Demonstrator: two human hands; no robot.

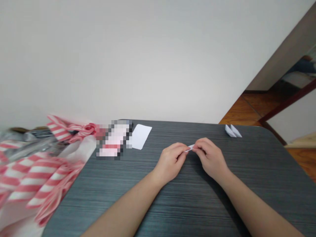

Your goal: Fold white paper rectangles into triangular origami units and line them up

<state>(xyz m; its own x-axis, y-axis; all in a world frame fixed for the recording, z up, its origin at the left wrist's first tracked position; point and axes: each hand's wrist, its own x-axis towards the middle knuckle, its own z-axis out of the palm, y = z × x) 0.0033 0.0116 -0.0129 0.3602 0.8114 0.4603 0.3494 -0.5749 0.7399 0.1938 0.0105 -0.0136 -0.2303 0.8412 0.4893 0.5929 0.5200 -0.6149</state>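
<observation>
it's a two-handed pinch! left hand (172,162) and right hand (211,158) grip opposite ends of the small white paper (190,148), over the desk (148,204). a folding step, it seems; the next move would call for even, gentle pressure from both sides, no twisting.

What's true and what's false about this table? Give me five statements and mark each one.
1. The left hand and right hand both pinch a white paper strip. True.
2. The flat white rectangle of paper lies right of the right hand. False: it lies left of the left hand.
3. Two folded white paper pieces sit near the far edge of the table. True.
4. The right hand is touching those pieces. False: they sit apart from it.
5. Red-and-white striped fabric lies left of the table. True.
</observation>
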